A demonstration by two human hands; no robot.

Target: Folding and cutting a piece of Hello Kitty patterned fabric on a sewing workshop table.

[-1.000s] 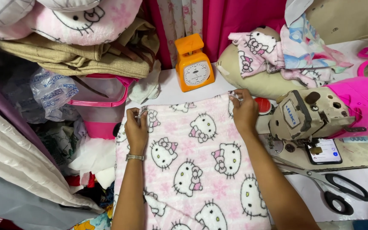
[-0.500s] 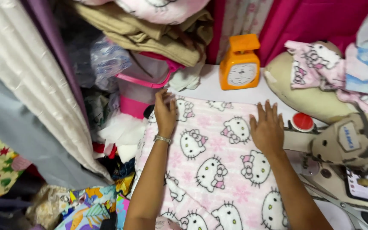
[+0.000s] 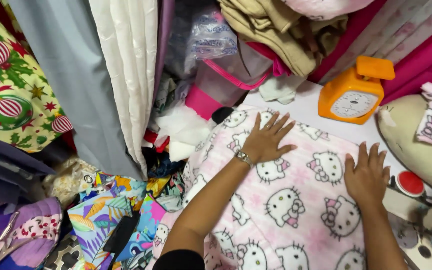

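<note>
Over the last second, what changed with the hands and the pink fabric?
Both hands went from pinching the far edge of the pink cat-print fabric to lying flat on it, fingers spread: left hand, right hand. The view swung left toward the hanging cloths. The fabric and the orange scale stayed put.

Pink cat-print fleece fabric (image 3: 296,210), spread flat on white table, left edge overhanging

Both bare forearms are stretched forward. The left hand (image 3: 266,141) is laid flat, palm down, fingers fanned wide. The right hand (image 3: 366,176) is pressed flat too, fingers kept closer together. Nothing is gripped by either.
</note>
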